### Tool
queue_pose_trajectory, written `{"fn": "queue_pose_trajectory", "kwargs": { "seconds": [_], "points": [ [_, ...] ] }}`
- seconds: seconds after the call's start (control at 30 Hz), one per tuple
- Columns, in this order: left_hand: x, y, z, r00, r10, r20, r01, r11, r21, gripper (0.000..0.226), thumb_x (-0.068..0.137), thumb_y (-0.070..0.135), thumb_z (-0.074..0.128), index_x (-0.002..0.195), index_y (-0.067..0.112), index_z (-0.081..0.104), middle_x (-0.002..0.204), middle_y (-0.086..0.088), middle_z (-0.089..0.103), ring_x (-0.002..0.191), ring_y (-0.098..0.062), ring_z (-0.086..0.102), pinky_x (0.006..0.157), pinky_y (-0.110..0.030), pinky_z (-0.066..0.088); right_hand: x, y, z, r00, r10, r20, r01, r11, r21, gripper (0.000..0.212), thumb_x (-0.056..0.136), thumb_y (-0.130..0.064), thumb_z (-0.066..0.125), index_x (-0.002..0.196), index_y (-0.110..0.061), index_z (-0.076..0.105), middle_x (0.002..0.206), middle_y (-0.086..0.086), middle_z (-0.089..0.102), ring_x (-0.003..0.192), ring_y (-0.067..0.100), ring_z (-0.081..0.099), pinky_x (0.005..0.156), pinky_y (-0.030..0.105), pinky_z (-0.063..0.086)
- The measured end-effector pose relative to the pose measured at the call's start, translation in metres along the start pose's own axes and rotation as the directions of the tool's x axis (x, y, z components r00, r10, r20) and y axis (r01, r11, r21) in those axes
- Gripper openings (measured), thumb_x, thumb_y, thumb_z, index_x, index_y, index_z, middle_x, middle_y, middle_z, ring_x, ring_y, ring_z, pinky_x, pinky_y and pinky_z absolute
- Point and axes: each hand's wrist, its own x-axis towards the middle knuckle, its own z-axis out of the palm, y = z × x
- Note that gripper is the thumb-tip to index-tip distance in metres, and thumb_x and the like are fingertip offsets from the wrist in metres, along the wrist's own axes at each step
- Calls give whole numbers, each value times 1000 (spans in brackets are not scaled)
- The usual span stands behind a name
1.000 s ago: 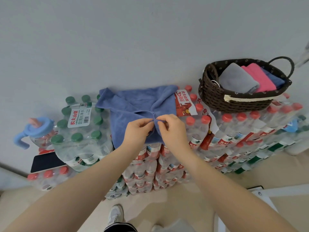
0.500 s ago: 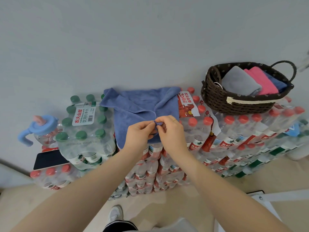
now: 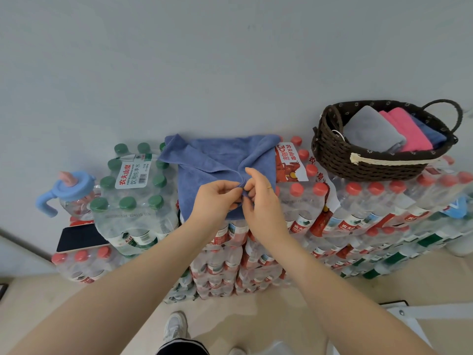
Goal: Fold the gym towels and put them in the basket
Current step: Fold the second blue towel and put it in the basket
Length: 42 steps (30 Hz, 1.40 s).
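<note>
A blue towel (image 3: 215, 162) lies spread on top of stacked packs of bottled water, its upper corners folded in toward the middle. My left hand (image 3: 215, 198) and my right hand (image 3: 261, 198) meet at its near centre, and both pinch the same bunched bit of blue cloth between thumb and fingers. A dark woven basket (image 3: 368, 165) with a loop handle stands to the right on the bottle packs. It holds a folded grey towel (image 3: 371, 130), a pink towel (image 3: 407, 129) and a blue towel (image 3: 430, 130).
Packs of water bottles with red caps (image 3: 358, 201) and green caps (image 3: 133, 190) form the work surface against a grey wall. A blue-lidded sippy cup (image 3: 69, 190) and a black phone (image 3: 79, 238) sit at the left. My shoe (image 3: 175, 326) shows on the floor below.
The camera tilted slightly, shifting the scene lower in view. Both hands stay together at the towel's centre, still pinching the cloth; my right index finger has lifted.
</note>
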Motion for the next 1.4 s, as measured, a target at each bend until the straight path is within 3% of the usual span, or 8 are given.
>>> {"fn": "queue_pose_trajectory", "kwargs": {
  "seconds": [0.13,0.3,0.67,0.8,0.9,1.03,1.3,1.4],
  "points": [
    [-7,12,-2,999,31,-10,-31,999,-21,14,89,7,55,80,12,65,67,0,65,61,-4,60,65,-15,54,-1,9,-2,993,115,-28,-113,991,67,49,84,4,53,130,-11,42,95,-1,47,83,10,47,69,13,40],
    [-28,30,-8,998,23,62,0,933,-359,24,94,5,43,77,11,59,52,6,60,49,-2,55,54,-12,50,-6,18,-13,944,291,-154,-263,948,180,35,84,0,55,116,-13,50,94,1,55,84,17,54,70,19,43],
    [-93,64,-68,995,74,-59,-86,441,-893,24,93,2,33,77,5,50,63,-2,57,52,-5,58,54,-13,53,-57,-3,-45,832,415,-370,-456,889,-28,14,90,-5,47,100,-9,55,94,1,53,80,18,50,64,28,38],
    [-119,45,-108,973,54,-223,-210,605,-769,26,96,7,33,81,8,54,61,2,65,51,-3,63,55,-14,52,-89,-21,-44,754,547,-364,-589,808,-8,17,92,-10,43,76,-11,47,62,-2,44,54,16,40,45,26,25],
    [-138,12,-129,950,-5,-314,-172,827,-535,25,96,11,33,82,15,53,74,0,59,52,-4,61,52,-15,51,-113,-39,-38,641,701,-312,-603,712,360,16,96,-9,38,92,-10,53,62,1,50,44,12,45,39,21,35],
    [-165,-10,-148,942,-92,-324,-77,878,-472,25,95,9,29,80,14,48,73,-2,56,51,-8,59,47,-16,50,-135,-67,-44,610,753,-245,-436,578,690,17,97,-8,37,107,-10,51,65,5,52,42,8,45,36,16,38],
    [-191,-19,-157,967,-133,-216,38,917,-397,35,89,2,24,91,15,56,73,-7,61,46,-13,65,46,-16,52,-143,-85,-70,627,701,-340,-406,666,626,13,94,-5,41,100,-11,51,65,3,53,49,10,47,41,17,41],
    [-179,-28,-155,957,-252,-145,184,911,-369,28,90,6,32,78,9,57,49,-4,66,42,-9,64,41,-13,49,-144,-70,-69,642,601,-477,-521,798,303,15,90,-6,45,101,-8,56,83,5,58,68,17,51,57,28,41]
  ]
}}
